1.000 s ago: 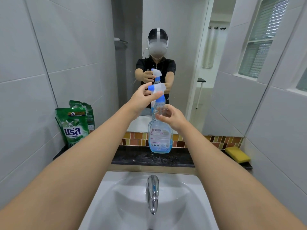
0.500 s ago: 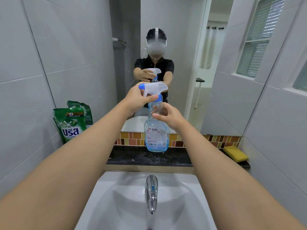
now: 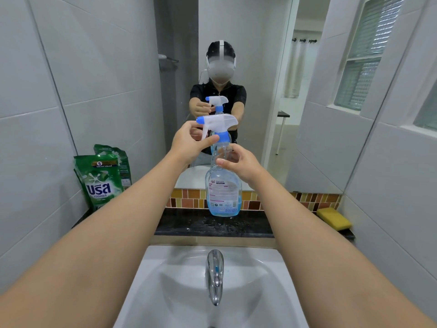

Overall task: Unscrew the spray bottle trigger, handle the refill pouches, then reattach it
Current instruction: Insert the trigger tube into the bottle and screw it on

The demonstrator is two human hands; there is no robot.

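A clear spray bottle (image 3: pixel 223 192) with a little blue liquid stands on the dark ledge (image 3: pixel 212 224) in front of the mirror. Its white trigger head (image 3: pixel 218 121) has a blue nozzle pointing left and a blue screw collar. My left hand (image 3: pixel 189 144) grips the trigger and collar from the left. My right hand (image 3: pixel 238 163) holds the bottle's neck from the right. Two green refill pouches (image 3: pixel 100 178) lean in the left corner of the ledge.
A white sink (image 3: pixel 170 287) with a chrome tap (image 3: pixel 214 275) lies below the ledge. A yellow sponge (image 3: pixel 334 218) rests at the ledge's right end. Tiled walls close in on both sides; the mirror (image 3: pixel 260 79) reflects a person.
The trigger head has turned under my left hand: its nozzle swung round and now points left. My right hand has kept its hold on the bottle's neck.
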